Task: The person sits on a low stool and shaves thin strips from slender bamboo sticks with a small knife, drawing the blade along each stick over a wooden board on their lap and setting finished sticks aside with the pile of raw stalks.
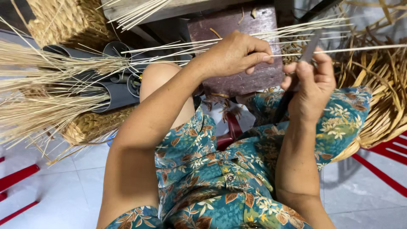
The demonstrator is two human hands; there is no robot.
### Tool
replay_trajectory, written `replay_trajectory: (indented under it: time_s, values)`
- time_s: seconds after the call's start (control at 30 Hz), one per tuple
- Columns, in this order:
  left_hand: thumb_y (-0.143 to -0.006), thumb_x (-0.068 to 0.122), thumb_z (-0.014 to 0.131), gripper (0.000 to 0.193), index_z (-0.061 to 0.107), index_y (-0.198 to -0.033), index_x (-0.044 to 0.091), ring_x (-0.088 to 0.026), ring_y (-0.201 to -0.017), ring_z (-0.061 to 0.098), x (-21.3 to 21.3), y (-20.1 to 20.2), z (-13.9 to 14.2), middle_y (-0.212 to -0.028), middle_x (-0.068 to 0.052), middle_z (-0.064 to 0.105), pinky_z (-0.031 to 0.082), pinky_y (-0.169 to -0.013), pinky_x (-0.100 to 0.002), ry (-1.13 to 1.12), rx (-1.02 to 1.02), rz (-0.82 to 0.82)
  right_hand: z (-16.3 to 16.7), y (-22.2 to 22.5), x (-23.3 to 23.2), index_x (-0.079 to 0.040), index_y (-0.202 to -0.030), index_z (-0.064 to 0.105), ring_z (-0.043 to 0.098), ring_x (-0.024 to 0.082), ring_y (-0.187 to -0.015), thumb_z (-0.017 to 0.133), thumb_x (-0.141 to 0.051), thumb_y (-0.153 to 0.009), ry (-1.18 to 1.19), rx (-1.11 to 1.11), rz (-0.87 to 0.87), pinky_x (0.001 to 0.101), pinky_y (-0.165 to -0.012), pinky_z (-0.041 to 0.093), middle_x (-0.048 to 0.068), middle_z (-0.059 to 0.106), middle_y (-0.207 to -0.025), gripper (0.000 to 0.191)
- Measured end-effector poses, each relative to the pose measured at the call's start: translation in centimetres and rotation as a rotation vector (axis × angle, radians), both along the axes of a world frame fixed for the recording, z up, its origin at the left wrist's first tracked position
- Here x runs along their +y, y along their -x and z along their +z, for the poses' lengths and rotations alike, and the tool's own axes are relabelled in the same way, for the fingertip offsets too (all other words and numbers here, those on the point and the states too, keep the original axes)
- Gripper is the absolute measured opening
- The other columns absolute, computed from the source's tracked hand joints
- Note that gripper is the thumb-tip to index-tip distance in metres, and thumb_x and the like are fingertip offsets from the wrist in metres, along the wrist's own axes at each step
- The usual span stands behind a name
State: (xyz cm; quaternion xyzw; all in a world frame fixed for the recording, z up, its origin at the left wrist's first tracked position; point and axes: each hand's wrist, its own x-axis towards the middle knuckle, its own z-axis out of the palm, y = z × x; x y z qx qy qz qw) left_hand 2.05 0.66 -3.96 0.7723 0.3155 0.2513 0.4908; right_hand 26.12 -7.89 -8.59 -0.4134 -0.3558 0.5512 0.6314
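Big sheaf of reeds (38, 89) fans out at left, by grey pipes (114, 91) & a dark wood block (237, 25). L hand (235, 55) fingers pinch shut on a thin reed (360, 49) above the lap. R hand (311, 82) clenched round a knife (307, 53), blade touching that reed.

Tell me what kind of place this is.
Probably a home basket-weaving workspace: the left hand pinches a thin reed strip, the right hand holds a knife, and woven baskets stand nearby.

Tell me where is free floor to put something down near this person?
Bare white tiled floor lies lower left, between the red bars and the pale straw bundles; another patch lower right. Ahead, around the dark wooden block and grey plastic pipes, it is crowded.
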Motion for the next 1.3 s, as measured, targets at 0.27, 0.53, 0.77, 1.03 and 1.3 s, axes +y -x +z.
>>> replay_trajectory:
  time_s: [0.27,0.53,0.77,1.03,1.3]
  values:
    - [-0.103,0.026,0.068,0.019,0.077,-0.108,0.010,-0.009,-0.059,0.069,0.1,1.9,0.5,-0.073,-0.004,0.073,0.054,-0.058,-0.028,-0.030,0.020,-0.006,-1.3,-6.9,0.7,0.001,-0.134,0.056,0.063,0.020,-0.064,0.066,-0.003,-0.122,-0.092,0.043,-0.124,0.0287,-0.055,0.052,0.019,0.071,-0.098,0.016]
    - [-0.104,0.022,0.069,0.017,0.077,-0.112,0.009,-0.005,-0.064,0.062,-0.3,4.9,2.4,-0.073,-0.003,0.071,0.051,-0.060,-0.025,0.091,0.040,0.121,-0.3,-6.8,0.1,-0.004,-0.149,0.054,0.059,0.016,-0.058,0.066,-0.007,-0.114,-0.147,0.038,-0.261,0.0250,-0.050,0.049,0.015,0.072,-0.091,0.037]
    - [-0.103,0.019,0.070,0.017,0.078,-0.114,0.009,-0.004,-0.066,0.063,-0.6,3.6,3.6,-0.074,-0.003,0.071,0.048,-0.058,-0.025,0.001,0.101,0.104,1.4,2.6,-0.5,-0.003,-0.148,0.049,0.065,0.013,-0.063,0.065,-0.010,-0.106,0.048,-0.041,0.125,0.0250,-0.059,0.056,0.013,0.073,-0.093,0.045]
    - [-0.101,0.019,0.073,0.017,0.079,-0.113,0.009,-0.008,-0.062,0.056,-0.5,4.9,4.0,-0.071,-0.008,0.067,0.045,-0.056,-0.028,0.002,0.225,0.134,2.4,1.8,0.2,-0.001,-0.146,0.050,0.065,0.013,-0.066,0.065,-0.008,-0.107,0.086,-0.016,-0.005,0.0241,-0.062,0.056,0.012,0.073,-0.093,0.042]
    - [-0.100,0.017,0.071,0.016,0.078,-0.111,0.008,-0.006,-0.068,0.063,-0.4,5.6,4.4,-0.078,-0.005,0.072,0.051,-0.061,-0.026,0.093,0.219,0.101,1.9,0.7,0.4,-0.001,-0.147,0.052,0.065,0.014,-0.065,0.066,-0.009,-0.107,0.057,0.009,-0.060,0.0244,-0.061,0.055,0.014,0.074,-0.094,0.042]
